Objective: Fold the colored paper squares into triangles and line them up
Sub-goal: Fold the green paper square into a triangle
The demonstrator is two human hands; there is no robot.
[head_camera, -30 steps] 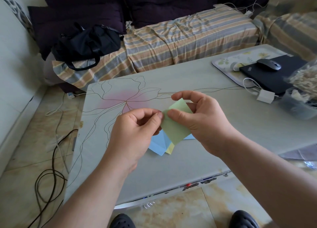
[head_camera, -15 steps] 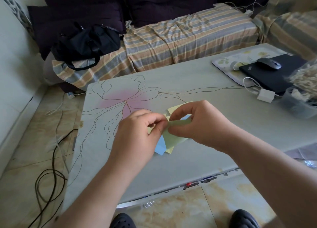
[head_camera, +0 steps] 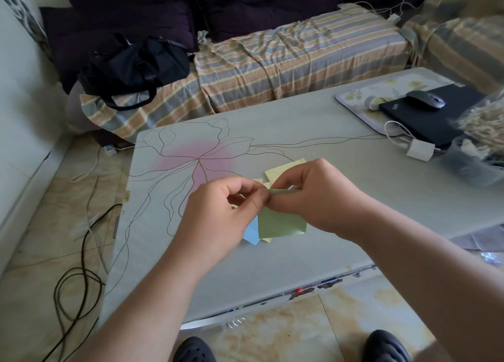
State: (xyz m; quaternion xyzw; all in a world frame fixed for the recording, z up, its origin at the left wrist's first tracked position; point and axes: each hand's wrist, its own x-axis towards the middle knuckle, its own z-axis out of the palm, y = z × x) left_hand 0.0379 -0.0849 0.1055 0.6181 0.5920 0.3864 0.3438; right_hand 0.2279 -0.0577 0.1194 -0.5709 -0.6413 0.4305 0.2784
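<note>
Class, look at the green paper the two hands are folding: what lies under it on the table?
Under the green paper a blue paper and a pale yellow paper peek out on the table. How many more lie there is hidden by the paper and hands.

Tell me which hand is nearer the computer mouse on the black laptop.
Right. The right hand sits toward the mouse; the left hand lies farther away, on the right hand's opposite side.

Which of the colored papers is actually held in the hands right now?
The green paper, pinched by both the left hand and right hand; the blue paper and yellow paper lie on the table.
</note>
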